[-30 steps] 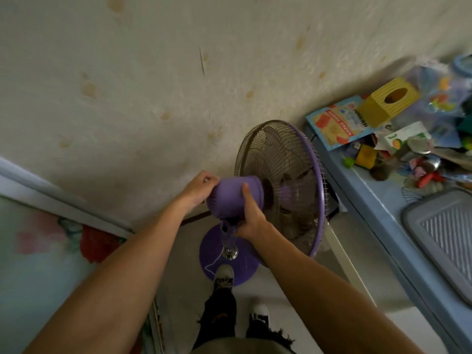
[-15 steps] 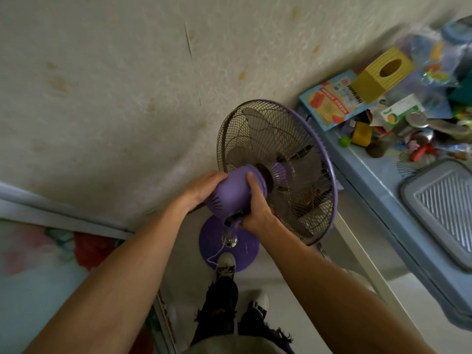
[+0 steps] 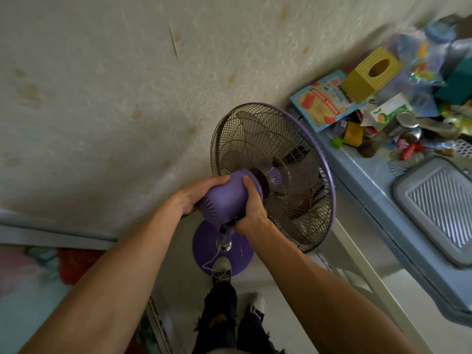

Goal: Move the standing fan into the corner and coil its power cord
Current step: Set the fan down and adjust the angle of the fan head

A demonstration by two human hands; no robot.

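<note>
From the head camera I'm looking down at the fan (image 3: 273,175), which stands on the floor close to a stained wall (image 3: 115,85) and just left of a blue table (image 3: 362,180). Both my hands are wrapped around its purple motor housing (image 3: 224,200). My left hand (image 3: 198,194) cups the housing from the wall side, fingers curled around its far edge. My right hand (image 3: 249,210) clamps the near side, thumb lying up along the housing toward the grille, the other fingers tucked underneath where I can't see them. The grille (image 3: 255,139), ringed in purple, tilts up and to the right, its rim reaching over the table's edge; whether it touches I cannot tell.

Below my hands the round purple base (image 3: 240,261) sits on the floor. A thin white cord (image 3: 212,259) trails from the chrome pole collar across the base toward my left shoe (image 3: 221,270), whose toe rests on the base's near edge. My right shoe (image 3: 258,306) stands behind it on bare floor.

On the table lie a yellow box (image 3: 367,75) with a round hole, a printed packet (image 3: 321,103) partly under it, a heap of small clutter, and a grey tray (image 3: 439,208) nearer me. A red-and-teal floral surface (image 3: 38,277) fills the lower left.
</note>
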